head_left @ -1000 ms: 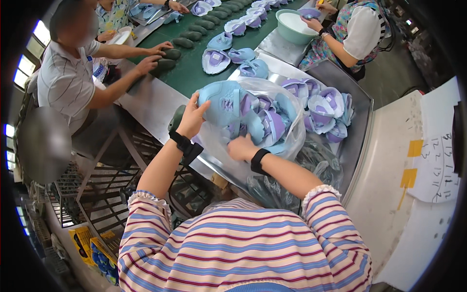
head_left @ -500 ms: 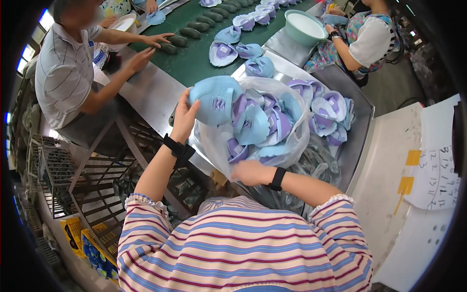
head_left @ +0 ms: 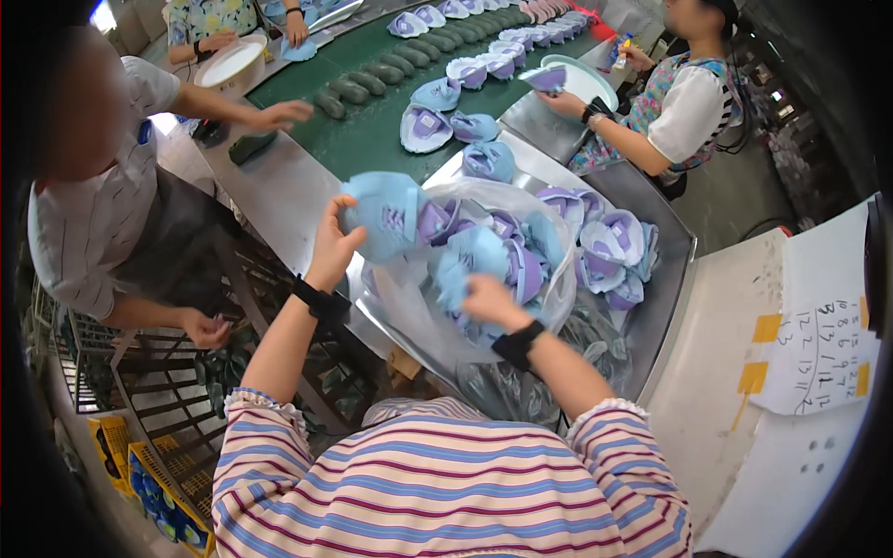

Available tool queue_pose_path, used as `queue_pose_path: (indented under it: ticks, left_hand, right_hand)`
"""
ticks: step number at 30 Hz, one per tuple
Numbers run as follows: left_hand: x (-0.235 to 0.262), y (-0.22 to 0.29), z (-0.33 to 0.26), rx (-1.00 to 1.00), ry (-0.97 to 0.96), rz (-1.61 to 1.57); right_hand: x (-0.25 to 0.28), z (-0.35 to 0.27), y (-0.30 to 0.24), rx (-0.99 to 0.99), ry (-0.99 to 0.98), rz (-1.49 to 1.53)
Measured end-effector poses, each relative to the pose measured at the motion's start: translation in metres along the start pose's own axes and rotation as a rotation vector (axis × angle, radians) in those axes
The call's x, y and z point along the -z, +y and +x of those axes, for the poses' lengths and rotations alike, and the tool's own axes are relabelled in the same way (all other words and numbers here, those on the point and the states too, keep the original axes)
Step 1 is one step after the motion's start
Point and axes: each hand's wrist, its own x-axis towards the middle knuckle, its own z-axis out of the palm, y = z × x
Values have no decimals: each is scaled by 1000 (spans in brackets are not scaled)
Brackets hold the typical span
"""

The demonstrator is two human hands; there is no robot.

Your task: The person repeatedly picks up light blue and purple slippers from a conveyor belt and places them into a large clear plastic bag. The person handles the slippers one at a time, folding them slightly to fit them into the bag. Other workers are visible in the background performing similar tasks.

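Observation:
My left hand (head_left: 333, 246) is closed on a light blue shoe upper (head_left: 383, 214) with purple lacing, held up at the left rim of a clear plastic bag (head_left: 558, 307). Over the bag, my right hand (head_left: 493, 303) is slightly blurred, its fingers pinched at the lower edge of another light blue shoe upper (head_left: 468, 260). More blue and purple uppers fill the bag around it. Beside the bag, a loose pile of uppers (head_left: 609, 246) lies on the metal tray (head_left: 665, 279).
A green belt (head_left: 358, 144) ahead carries rows of dark shoe lasts (head_left: 381, 73) and uppers (head_left: 426, 128). One co-worker (head_left: 102, 195) stands at left beside a rack (head_left: 177, 391). Another (head_left: 665, 102) at right holds an upper by a pale basin (head_left: 581, 82). Papers lie on the right-hand board (head_left: 744, 325).
My right hand has moved from the bag's near edge up to an upper in the bag. My left hand's upper has shifted slightly left and down. The left co-worker has stepped nearer.

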Motion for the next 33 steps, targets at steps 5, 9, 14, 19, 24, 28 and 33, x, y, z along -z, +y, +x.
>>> queue_pose_path:
  ticks: [5, 9, 14, 19, 24, 28, 33]
  left_hand:
    - [4, 0, 0, -1, -117, 174]
    - [-34, 17, 12, -111, -332, 262]
    - [-81, 40, -5, -93, -441, 388]
    - [-45, 10, 13, -88, 225, -139]
    - [-23, 29, 3, -264, 358, 14]
    - [-22, 30, -8, -297, 485, 118]
    - [-2, 40, -11, -314, 481, 169]
  right_hand:
    - [89, -42, 35, 34, -61, 1657]
    - [97, -60, 23, 137, 4, 1814]
    - [83, -46, 10, 62, -42, 1869]
    - [86, -8, -10, -52, 146, 831]
    - [35, -1, -2, 395, -33, -344]
    - [4, 18, 9, 180, 114, -205]
    - [84, -8, -2, 357, 240, 237]
